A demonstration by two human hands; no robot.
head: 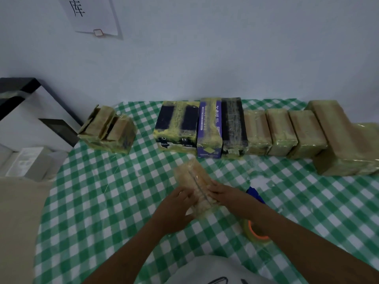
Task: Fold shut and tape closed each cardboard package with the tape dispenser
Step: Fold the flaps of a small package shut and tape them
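A small tan cardboard package (191, 176) wrapped in shiny tape lies on the green-checked tablecloth (102, 201) in front of me, its flaps meeting along a dark centre seam. My left hand (177, 201) presses on its left flap with the fingers laid flat, and my right hand (222, 193) presses on its right flap the same way. The tape dispenser lies under my right forearm: its blue handle (255, 194) shows behind the wrist and its tape roll (255, 234) with an orange core shows in front.
A row of several taped packages (256, 130) runs along the back of the table, from a dark box (177, 128) to a big tan box (346, 144). A package with raised flaps (107, 130) stands at back left. White boxes (26, 128) lie off the left edge.
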